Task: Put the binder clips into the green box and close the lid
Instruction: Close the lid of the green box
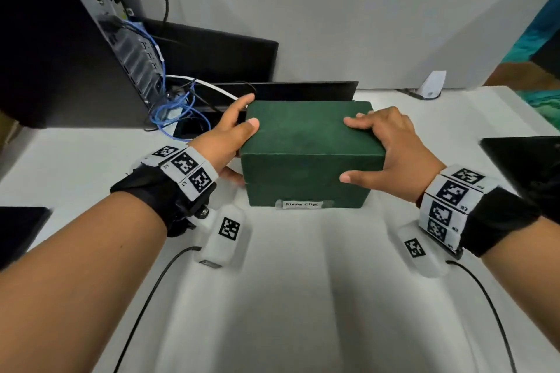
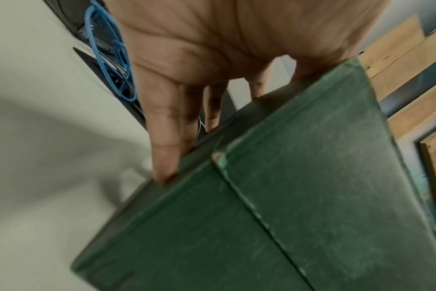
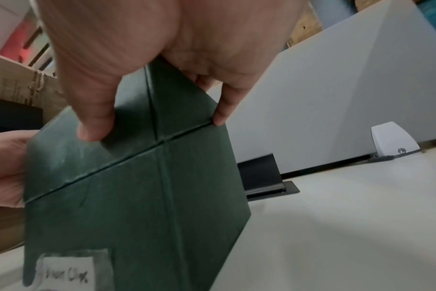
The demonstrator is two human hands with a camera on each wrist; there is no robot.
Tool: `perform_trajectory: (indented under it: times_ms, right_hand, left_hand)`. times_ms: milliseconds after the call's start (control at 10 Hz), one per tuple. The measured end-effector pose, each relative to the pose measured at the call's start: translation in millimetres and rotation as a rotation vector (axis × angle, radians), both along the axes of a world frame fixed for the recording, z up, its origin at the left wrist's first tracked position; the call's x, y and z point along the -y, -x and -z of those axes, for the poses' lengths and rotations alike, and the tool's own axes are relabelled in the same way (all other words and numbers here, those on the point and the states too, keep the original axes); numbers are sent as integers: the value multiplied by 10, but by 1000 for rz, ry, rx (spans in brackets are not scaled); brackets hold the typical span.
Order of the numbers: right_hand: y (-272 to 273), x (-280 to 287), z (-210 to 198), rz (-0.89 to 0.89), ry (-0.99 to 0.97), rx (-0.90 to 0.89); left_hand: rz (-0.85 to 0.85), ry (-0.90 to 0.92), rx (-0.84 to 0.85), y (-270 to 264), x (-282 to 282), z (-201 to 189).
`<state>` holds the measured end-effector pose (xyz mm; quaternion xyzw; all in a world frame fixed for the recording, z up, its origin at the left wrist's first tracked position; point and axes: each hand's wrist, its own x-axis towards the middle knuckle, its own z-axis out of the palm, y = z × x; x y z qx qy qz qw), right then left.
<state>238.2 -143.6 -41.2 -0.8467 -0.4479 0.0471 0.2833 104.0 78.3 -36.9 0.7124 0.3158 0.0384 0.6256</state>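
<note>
A dark green box (image 1: 309,142) stands on the white table with its lid down; the seam between lid and base shows as a thin line in the right wrist view. A white label (image 1: 301,204) reading "Binder Clips" is on its front base. My left hand (image 1: 233,130) grips the lid's left end, thumb on top and fingers along the side (image 2: 167,137). My right hand (image 1: 391,145) grips the right end, thumb on the front face (image 3: 95,126) and fingers over the top. No binder clips are in view.
A computer tower (image 1: 75,39) with blue cables (image 1: 169,112) stands at the back left. Black panels (image 1: 218,54) lean behind the box. More black flat items lie at the right edge (image 1: 527,160) and left edge (image 1: 18,227). A white bracket (image 1: 433,85) sits at the back right.
</note>
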Motion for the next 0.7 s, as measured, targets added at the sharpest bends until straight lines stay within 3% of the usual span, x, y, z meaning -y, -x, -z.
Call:
perform_trajectory:
  times_ms: [400, 500, 600, 700]
  right_hand:
    - [44, 0, -232, 5, 157, -168]
    - [63, 15, -506, -9, 158, -233]
    - [84, 70, -957, -15, 62, -253]
    - [167, 239, -1595, 0, -184, -222]
  left_hand:
    - [28, 60, -124, -4, -41, -201]
    - [44, -10, -166, 47, -45, -245]
    - [-69, -12, -183, 122, -104, -361]
    - [-153, 76, -217, 485, -151, -372]
